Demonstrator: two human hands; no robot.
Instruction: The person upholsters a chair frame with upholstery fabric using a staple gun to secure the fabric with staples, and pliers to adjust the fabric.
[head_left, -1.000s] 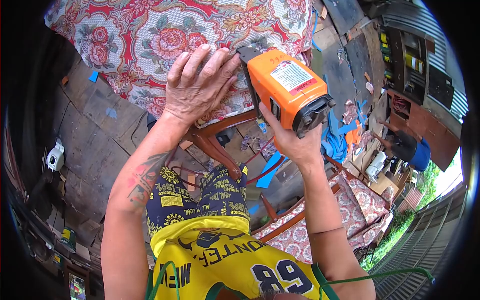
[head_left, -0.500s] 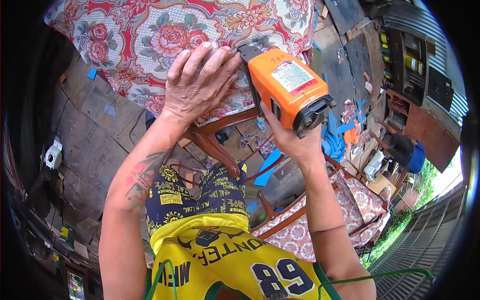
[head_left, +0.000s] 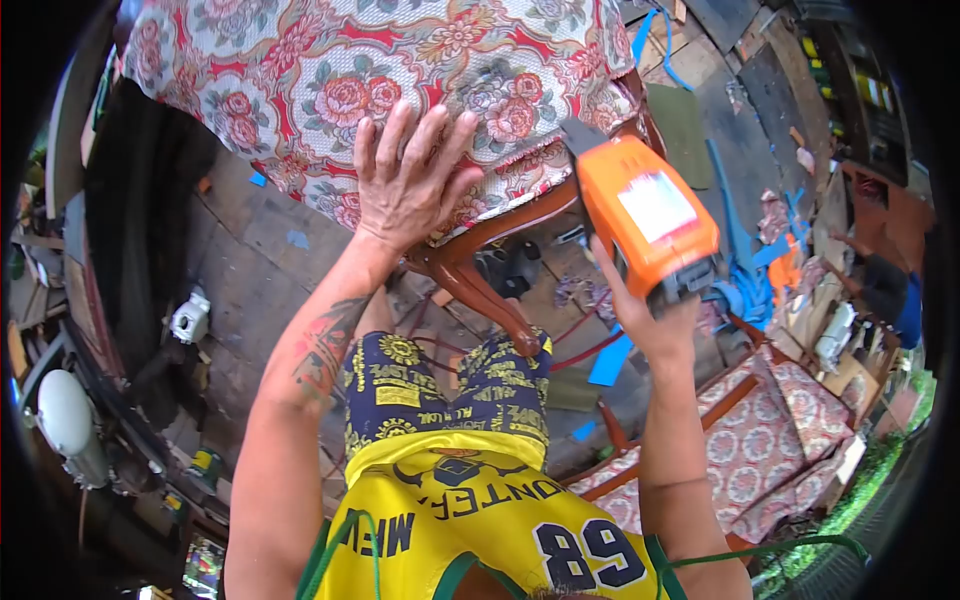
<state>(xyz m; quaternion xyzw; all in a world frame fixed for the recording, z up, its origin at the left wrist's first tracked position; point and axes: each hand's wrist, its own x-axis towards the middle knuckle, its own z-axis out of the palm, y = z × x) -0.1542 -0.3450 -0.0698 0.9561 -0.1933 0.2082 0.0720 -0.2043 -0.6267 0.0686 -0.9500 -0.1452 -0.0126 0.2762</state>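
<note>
My left hand (head_left: 412, 185) lies flat on the floral upholstery fabric (head_left: 300, 60), fingers spread, near the front edge of a wooden chair seat. Gripped in my right hand (head_left: 650, 320) is an orange staple gun (head_left: 640, 215) with a white label. Its dark nose points at the fabric's edge along the seat rail, to the right of my left hand. Below the fabric shows the chair's brown varnished frame (head_left: 470, 275), with a curved leg reaching toward my knees.
A second piece with patterned fabric (head_left: 735, 440) and wooden rails stands at lower right. Blue strips (head_left: 612, 360) and scraps lie on the plank floor. Another person (head_left: 890, 295) is at far right. A white machine part (head_left: 190, 318) sits on the left.
The staple gun has moved right along the seat edge, away from my left hand. My left fingers have spread wider on the fabric. The whole view has shifted.
</note>
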